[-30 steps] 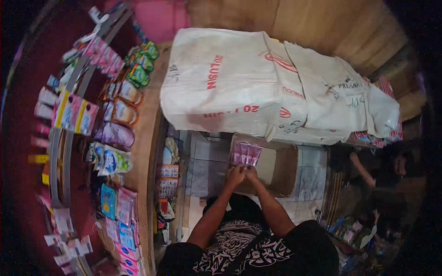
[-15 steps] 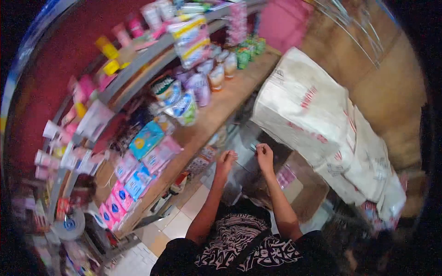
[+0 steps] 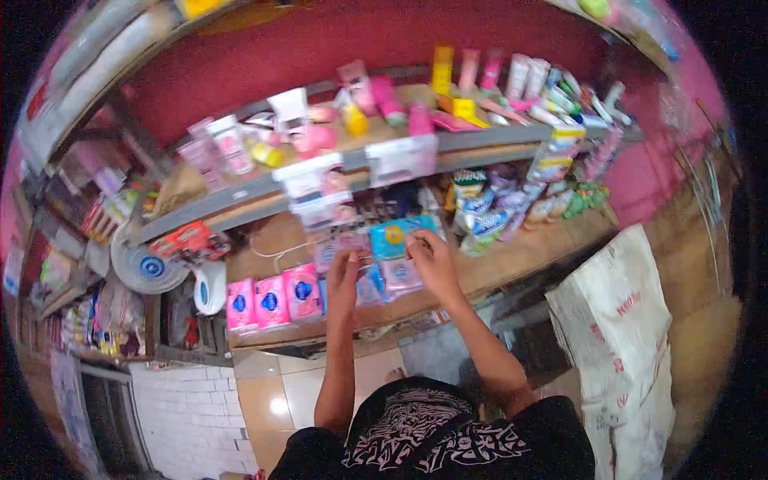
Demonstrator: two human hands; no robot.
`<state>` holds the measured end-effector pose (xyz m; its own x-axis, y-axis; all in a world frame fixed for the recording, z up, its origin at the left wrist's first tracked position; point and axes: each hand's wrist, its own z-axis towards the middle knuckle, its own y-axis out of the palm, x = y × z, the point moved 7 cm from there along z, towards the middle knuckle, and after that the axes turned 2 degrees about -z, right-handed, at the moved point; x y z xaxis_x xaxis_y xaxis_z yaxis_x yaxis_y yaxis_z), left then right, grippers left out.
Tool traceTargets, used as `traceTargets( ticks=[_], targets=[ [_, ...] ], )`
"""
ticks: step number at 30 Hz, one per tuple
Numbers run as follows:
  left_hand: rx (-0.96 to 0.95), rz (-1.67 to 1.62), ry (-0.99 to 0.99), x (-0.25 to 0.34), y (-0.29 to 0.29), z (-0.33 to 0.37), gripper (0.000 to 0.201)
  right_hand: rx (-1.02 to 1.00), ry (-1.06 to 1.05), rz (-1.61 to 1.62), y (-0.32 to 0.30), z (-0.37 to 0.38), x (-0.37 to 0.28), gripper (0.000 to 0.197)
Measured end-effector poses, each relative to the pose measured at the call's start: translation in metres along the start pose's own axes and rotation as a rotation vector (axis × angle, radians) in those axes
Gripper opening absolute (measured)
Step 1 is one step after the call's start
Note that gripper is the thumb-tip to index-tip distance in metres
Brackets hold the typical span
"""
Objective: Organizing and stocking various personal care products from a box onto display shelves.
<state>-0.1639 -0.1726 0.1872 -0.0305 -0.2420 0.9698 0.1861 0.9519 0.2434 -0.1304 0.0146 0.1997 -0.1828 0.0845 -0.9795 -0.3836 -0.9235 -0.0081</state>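
Both my hands are raised in front of the lower wooden shelf (image 3: 496,276). My left hand (image 3: 344,280) has its fingers curled and pressed together; whatever they hold, if anything, is too small and blurred to name. To its right, my right hand (image 3: 430,258) is closed in a pinch, its contents hidden too. Beyond the right hand lies a turquoise packet (image 3: 384,238), with a pale pink packet (image 3: 400,276) just below it. Left of my left hand, pink pouches (image 3: 270,301) stand in a row along the shelf's front.
An upper shelf (image 3: 472,142) carries tubes and bottles. Refill pouches (image 3: 484,220) stand on the lower shelf's right half. A large white sack (image 3: 628,328) rises at right. At left is a round fan (image 3: 150,264). Pale floor tiles (image 3: 304,396) lie below.
My view has swung left, so the shelves now lie straight ahead and the sack sits farther right. Both hands are now in front of the packets, still closed.
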Motion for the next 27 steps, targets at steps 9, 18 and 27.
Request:
traceTargets(
  ticks=[9, 18, 27],
  targets=[
    [0.209, 0.347, 0.477, 0.180, -0.115, -0.003, 0.023, -0.414, -0.374, -0.052, 0.162, 0.013, -0.132, 0.014],
    [0.352, 0.417, 0.721, 0.270, -0.181, 0.078, 0.022, -0.512, -0.595, -0.025, 0.234, 0.071, -0.216, 0.013],
    [0.279, 0.487, 0.639, 0.263, -0.207, 0.168, 0.040, -0.481, -0.783, -0.331, 0.331, 0.204, -0.263, 0.022]
  ],
)
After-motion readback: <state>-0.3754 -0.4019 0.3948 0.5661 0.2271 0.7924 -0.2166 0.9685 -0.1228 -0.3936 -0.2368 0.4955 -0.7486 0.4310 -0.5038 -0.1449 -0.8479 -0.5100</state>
